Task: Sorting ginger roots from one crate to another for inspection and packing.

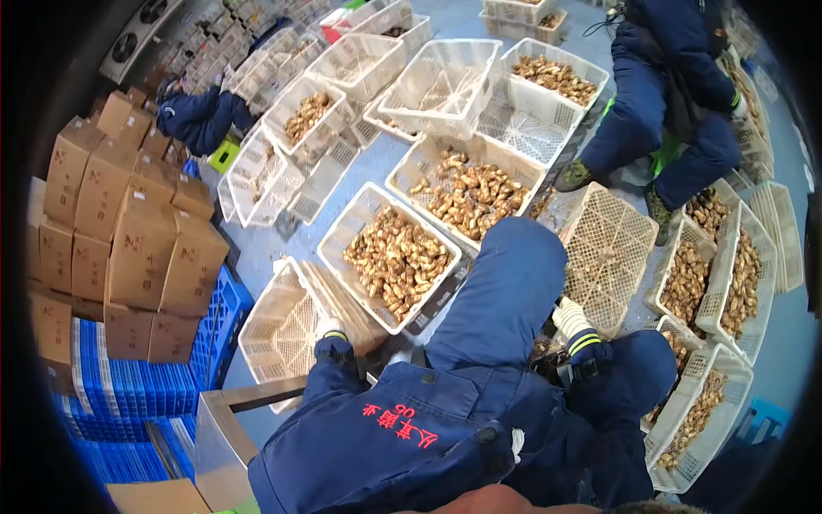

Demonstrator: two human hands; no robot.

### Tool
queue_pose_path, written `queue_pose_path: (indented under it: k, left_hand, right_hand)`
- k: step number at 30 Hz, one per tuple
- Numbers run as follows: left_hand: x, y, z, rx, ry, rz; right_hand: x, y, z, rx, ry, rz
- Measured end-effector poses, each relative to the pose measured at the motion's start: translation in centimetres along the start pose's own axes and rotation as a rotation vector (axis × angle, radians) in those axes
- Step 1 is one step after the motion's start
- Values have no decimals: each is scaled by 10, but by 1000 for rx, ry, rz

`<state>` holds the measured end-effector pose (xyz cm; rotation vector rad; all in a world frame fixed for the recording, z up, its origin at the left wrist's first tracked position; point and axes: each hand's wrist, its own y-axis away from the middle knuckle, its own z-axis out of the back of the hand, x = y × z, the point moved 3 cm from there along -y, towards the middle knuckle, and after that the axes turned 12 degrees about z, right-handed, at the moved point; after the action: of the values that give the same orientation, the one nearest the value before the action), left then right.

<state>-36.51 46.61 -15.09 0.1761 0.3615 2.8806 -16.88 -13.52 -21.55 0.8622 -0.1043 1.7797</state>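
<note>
My left hand (330,326), in a pale glove, is at the near end of a stack of thin, pale, flat pieces (336,301). The stack leans between two white crates; its kind is unclear, and the left fingers are too small to read. My right hand (570,317), in a white knitted glove, is beside my bent knee. Its fingers look curled, and whatever they hold is hidden. Ahead of me, brown and cream mushrooms (398,261) fill a white crate (332,257). Behind it, a larger crate (409,182) holds more mushrooms (471,195).
An upturned mesh crate (606,257) is right of my knee. More mushroom crates (685,278) line the right side. A seated person (659,103) works at far right, another (201,116) at far left. Cardboard boxes (141,248), blue pallets (128,368) and a metal frame (227,428) stand left.
</note>
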Motion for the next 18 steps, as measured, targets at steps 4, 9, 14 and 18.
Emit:
queue_pose_path:
  k: [4, 9, 14, 18]
  left_hand:
    - [18, -4, 15, -66, 178, 1]
    - [33, -32, 38, -99, -129, -48]
    - [77, -43, 45, 73, -22, 282]
    - [58, -29, 29, -68, -205, 57]
  right_hand:
    - [3, 8, 11, 49, 10, -109]
    - [16, 8, 18, 86, 76, -89]
    - [35, -3, 10, 78, -31, 98]
    - [17, 0, 12, 30, -54, -6]
